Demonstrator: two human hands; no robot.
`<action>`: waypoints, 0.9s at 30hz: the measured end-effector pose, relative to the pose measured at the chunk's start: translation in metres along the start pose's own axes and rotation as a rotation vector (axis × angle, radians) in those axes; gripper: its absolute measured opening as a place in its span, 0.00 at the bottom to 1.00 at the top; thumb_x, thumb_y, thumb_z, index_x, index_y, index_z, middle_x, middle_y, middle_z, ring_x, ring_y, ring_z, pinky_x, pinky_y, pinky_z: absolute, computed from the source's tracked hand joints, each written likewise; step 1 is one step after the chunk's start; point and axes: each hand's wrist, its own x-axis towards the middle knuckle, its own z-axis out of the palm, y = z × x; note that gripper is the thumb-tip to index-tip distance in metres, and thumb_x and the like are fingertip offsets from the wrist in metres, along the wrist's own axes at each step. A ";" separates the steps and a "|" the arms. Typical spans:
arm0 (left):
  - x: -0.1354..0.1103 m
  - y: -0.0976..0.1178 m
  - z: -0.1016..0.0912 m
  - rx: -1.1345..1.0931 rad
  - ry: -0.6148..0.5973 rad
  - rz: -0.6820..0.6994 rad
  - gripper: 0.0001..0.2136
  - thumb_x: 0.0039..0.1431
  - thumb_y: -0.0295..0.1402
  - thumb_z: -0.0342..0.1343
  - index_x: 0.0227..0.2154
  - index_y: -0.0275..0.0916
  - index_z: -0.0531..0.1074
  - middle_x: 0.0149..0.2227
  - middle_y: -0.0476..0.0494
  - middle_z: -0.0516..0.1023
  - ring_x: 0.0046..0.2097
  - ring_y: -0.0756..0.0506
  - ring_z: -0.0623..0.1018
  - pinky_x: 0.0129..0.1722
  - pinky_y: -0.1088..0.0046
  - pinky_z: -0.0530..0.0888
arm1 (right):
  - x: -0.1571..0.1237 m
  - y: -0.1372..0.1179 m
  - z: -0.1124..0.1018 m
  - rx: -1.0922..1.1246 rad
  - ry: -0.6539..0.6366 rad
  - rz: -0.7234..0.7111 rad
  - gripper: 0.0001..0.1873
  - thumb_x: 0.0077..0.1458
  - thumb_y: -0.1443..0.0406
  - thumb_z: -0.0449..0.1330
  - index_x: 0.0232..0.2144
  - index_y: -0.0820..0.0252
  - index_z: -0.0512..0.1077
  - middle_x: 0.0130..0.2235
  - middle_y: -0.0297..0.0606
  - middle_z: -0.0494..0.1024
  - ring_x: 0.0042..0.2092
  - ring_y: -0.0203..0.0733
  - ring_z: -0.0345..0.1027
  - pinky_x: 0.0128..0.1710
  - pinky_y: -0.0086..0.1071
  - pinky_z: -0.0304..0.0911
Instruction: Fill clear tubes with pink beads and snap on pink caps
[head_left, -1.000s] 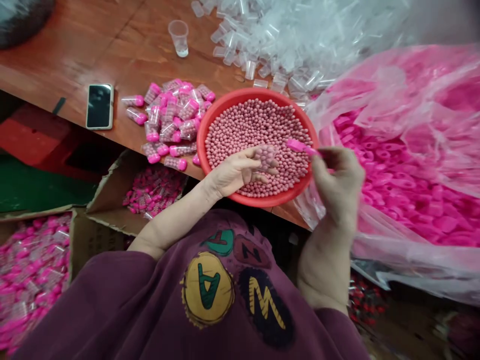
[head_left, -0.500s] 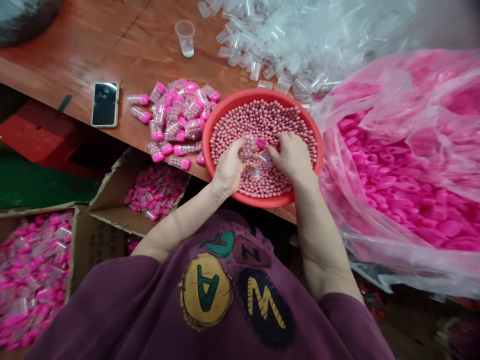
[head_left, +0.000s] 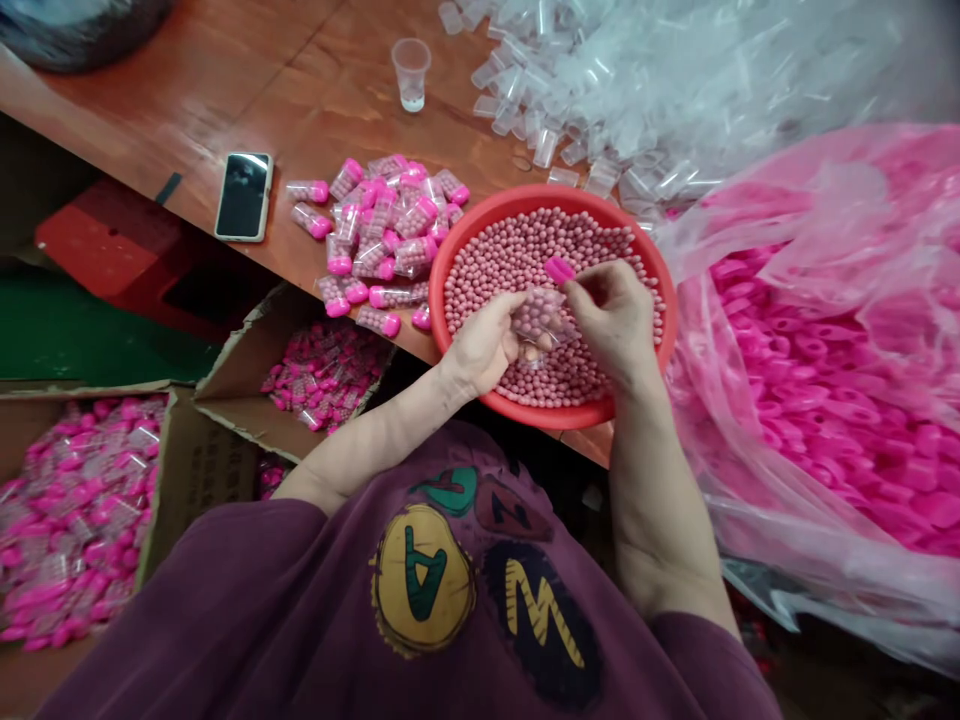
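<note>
Over a red basin of small pink beads, my left hand is closed around clear plastic tubes with pink beads in them; how many tubes it holds I cannot tell. My right hand pinches a bright pink cap between thumb and fingers, just above the tubes and apart from them. Left of the basin lies a pile of bead-filled tubes with pink caps on.
Loose clear tubes are heaped behind the basin. A plastic bag of pink caps stands on the right. A phone and a clear cup rest on the table. Cardboard boxes of filled tubes stand lower left.
My right hand has lifted the pink cap up and away from the tubes. The left hand keeps its hold on them. The whole view has shifted slightly.
</note>
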 end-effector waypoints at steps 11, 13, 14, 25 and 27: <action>-0.003 -0.007 -0.001 0.101 0.009 0.059 0.11 0.77 0.34 0.58 0.35 0.38 0.75 0.33 0.46 0.80 0.29 0.50 0.74 0.29 0.70 0.63 | -0.059 -0.035 -0.024 0.048 0.059 -0.206 0.16 0.74 0.58 0.60 0.59 0.49 0.80 0.55 0.45 0.87 0.57 0.54 0.84 0.60 0.53 0.81; -0.005 -0.006 0.001 0.090 0.004 0.069 0.10 0.77 0.32 0.57 0.36 0.38 0.76 0.33 0.46 0.79 0.29 0.50 0.73 0.29 0.69 0.63 | -0.064 -0.035 -0.023 0.164 0.031 -0.116 0.17 0.75 0.54 0.60 0.61 0.47 0.79 0.55 0.42 0.87 0.53 0.52 0.85 0.58 0.51 0.83; -0.005 -0.006 0.001 0.089 0.003 0.067 0.10 0.77 0.31 0.56 0.36 0.38 0.77 0.33 0.46 0.79 0.30 0.50 0.73 0.30 0.69 0.63 | -0.066 -0.035 -0.023 0.226 0.034 -0.080 0.18 0.76 0.52 0.60 0.61 0.46 0.79 0.52 0.41 0.88 0.49 0.51 0.86 0.54 0.50 0.84; -0.005 -0.007 0.002 0.119 -0.006 0.019 0.08 0.75 0.30 0.58 0.38 0.37 0.79 0.36 0.46 0.80 0.33 0.50 0.76 0.32 0.72 0.68 | -0.067 -0.024 -0.023 0.371 0.122 0.037 0.20 0.70 0.46 0.69 0.56 0.44 0.84 0.51 0.39 0.86 0.50 0.51 0.84 0.52 0.51 0.85; -0.006 -0.006 0.003 0.116 -0.011 0.012 0.07 0.74 0.29 0.58 0.38 0.36 0.79 0.36 0.45 0.80 0.33 0.50 0.76 0.30 0.73 0.64 | -0.067 -0.026 -0.027 0.298 0.098 -0.004 0.16 0.71 0.49 0.69 0.53 0.45 0.85 0.53 0.40 0.87 0.55 0.53 0.83 0.59 0.53 0.83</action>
